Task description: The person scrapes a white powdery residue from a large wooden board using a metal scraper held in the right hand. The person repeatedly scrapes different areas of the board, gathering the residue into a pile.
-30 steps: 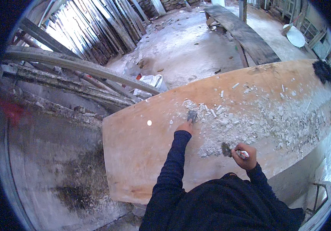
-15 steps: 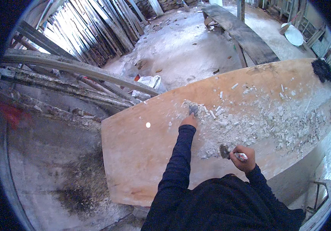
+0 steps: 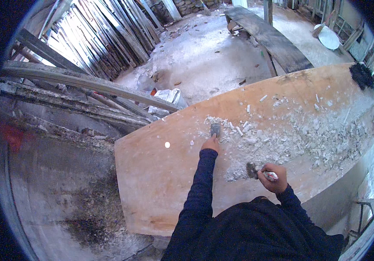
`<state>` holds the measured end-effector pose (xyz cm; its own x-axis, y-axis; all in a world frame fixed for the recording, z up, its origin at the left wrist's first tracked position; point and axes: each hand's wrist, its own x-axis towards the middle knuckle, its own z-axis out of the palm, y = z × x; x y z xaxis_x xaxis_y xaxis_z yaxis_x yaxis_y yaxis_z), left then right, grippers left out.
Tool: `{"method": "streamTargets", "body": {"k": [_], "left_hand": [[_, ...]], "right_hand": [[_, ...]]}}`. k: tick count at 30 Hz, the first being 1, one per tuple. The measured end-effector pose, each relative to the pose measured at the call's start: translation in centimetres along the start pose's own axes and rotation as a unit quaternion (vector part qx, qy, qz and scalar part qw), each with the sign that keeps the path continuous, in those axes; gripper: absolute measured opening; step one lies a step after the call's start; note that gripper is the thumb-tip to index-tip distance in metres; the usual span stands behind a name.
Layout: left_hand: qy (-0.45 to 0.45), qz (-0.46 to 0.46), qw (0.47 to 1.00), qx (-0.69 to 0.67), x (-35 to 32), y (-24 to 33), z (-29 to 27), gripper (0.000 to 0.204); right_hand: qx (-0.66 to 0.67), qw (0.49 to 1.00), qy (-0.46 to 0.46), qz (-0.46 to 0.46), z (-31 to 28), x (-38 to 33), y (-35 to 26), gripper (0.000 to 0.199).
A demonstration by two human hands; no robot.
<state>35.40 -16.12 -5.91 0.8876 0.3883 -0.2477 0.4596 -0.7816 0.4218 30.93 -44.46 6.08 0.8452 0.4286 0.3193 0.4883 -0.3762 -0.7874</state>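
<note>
My left hand (image 3: 210, 144) is closed on a flat grey scraper (image 3: 215, 129), whose blade points away from me at the left end of a spread of white crumbs. Nearer my body, my right hand (image 3: 275, 178) grips a second scraper (image 3: 252, 170) with a dark head and a whitish, red-marked handle. Its head rests at the near edge of the white debris (image 3: 282, 139). Chips, short sticks and powder make up this debris. Beneath it lies a broad tan board (image 3: 152, 174) with a curved far edge.
A black bristly clump (image 3: 362, 77) sits at the board's far right corner. Weathered beams (image 3: 87, 82) lie to the left, near a white bag (image 3: 167, 98). Beyond the board stand a long dark bench (image 3: 269, 37) and a white round basin (image 3: 328, 38).
My left hand has drawn back slightly toward me with its scraper, leaving white crumbs beyond the blade. My right hand has hardly moved.
</note>
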Motion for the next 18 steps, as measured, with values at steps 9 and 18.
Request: {"method": "streamTargets", "body": {"k": [9, 18], "left_hand": [[-0.069, -0.021, 0.996, 0.051, -4.7, 1.5, -1.5, 0.035], [-0.075, -0.013, 0.995, 0.071, -3.1, 2.3, -2.3, 0.037]], "right_hand": [[-0.012, 1.000, 0.002, 0.008, -0.8, -1.4, 0.6, 0.015], [0.011, 1.000, -0.009, -0.012, -0.1, -0.9, -0.8, 0.014]]}}
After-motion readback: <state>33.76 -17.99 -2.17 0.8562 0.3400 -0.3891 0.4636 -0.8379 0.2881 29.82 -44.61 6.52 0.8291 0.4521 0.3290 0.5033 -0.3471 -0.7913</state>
